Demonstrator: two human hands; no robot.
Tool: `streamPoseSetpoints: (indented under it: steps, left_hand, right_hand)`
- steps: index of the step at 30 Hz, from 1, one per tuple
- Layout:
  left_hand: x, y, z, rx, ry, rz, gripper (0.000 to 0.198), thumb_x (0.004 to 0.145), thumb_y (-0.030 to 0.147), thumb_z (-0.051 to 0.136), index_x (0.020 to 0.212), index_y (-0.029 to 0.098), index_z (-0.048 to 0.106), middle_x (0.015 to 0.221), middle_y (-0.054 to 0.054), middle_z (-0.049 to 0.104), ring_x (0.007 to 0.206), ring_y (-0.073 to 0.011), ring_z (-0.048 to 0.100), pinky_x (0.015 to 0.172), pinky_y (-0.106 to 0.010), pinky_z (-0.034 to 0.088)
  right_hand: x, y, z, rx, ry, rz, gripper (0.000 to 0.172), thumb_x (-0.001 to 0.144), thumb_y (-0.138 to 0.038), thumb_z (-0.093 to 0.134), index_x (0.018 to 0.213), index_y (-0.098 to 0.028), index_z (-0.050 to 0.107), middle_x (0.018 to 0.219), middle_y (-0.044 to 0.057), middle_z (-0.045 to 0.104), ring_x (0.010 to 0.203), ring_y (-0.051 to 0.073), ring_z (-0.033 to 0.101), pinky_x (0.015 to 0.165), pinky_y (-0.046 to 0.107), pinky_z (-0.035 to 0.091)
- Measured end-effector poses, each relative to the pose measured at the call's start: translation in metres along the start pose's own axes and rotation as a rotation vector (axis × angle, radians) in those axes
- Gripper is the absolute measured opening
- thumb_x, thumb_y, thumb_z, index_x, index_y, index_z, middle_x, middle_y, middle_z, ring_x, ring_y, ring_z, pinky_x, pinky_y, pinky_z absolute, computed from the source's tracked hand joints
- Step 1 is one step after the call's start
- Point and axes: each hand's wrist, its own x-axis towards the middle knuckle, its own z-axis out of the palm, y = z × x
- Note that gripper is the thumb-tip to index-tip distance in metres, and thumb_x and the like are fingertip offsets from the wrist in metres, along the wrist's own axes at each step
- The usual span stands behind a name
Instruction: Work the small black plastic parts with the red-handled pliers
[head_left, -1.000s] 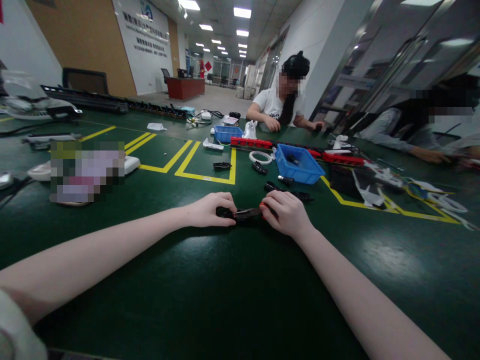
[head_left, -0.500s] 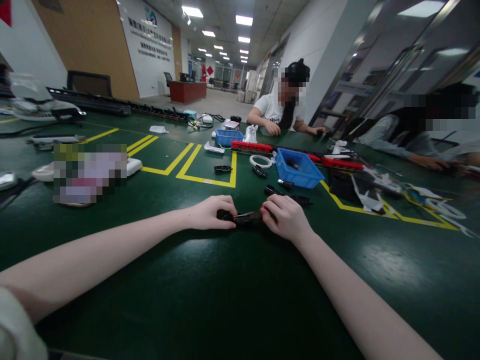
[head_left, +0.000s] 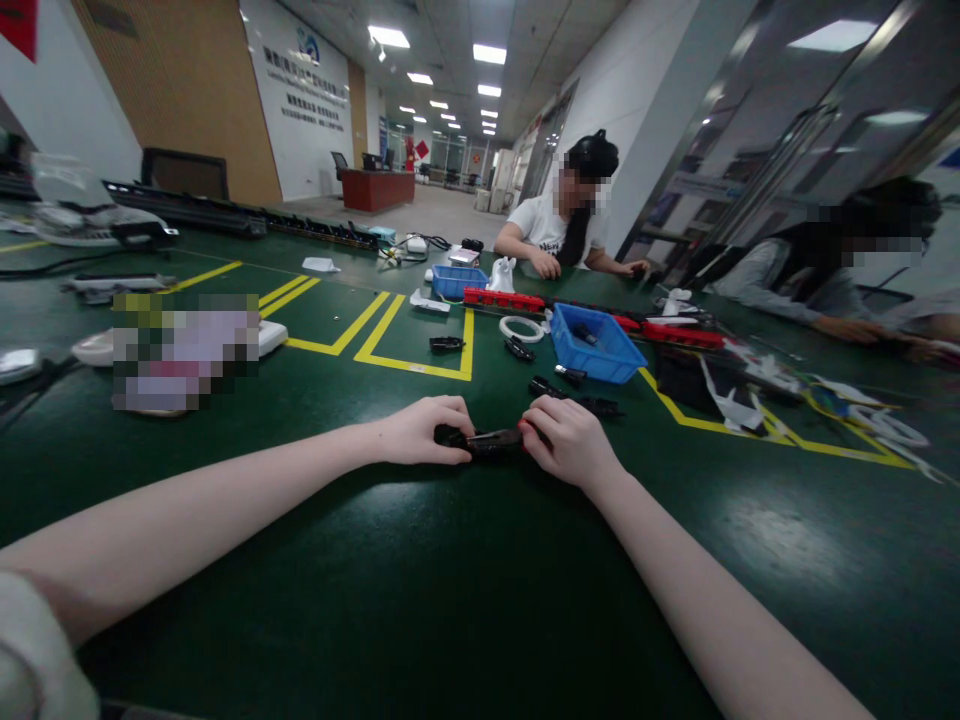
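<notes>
Hands unmoved: left hand (head_left: 420, 432) and right hand (head_left: 571, 442) each clasp one end of a slim black, red-tipped connector (head_left: 491, 439); wall lettering (head_left: 315, 95) illegible.

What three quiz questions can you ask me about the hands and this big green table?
1. True or false: the left hand and the right hand both grip one black part.
2. The nearer bin beyond them is: A red, B blue, C white?
3. Fill in: the lines on the table are ____.
Key: 1 true; 2 B; 3 yellow.
</notes>
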Motion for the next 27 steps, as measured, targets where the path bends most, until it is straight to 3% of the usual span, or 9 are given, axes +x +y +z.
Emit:
streamPoseSetpoints:
  steps: [27]
  left_hand:
    - [-0.0005, 0.0050, -0.0008, 0.019, 0.001, 0.025, 0.016, 0.081, 0.027, 0.070, 0.094, 0.017, 0.070, 0.104, -0.006, 0.061, 0.097, -0.0188, 0.058, 0.089, -0.033, 0.046]
  right_hand:
    - [-0.0010, -0.0005, -0.0008, 0.035, 0.004, -0.002, 0.022, 0.092, -0.023, 0.044, 0.079, -0.018, 0.061, 0.081, 0.007, 0.062, 0.069, 0.016, 0.053, 0.067, 0.032, 0.039]
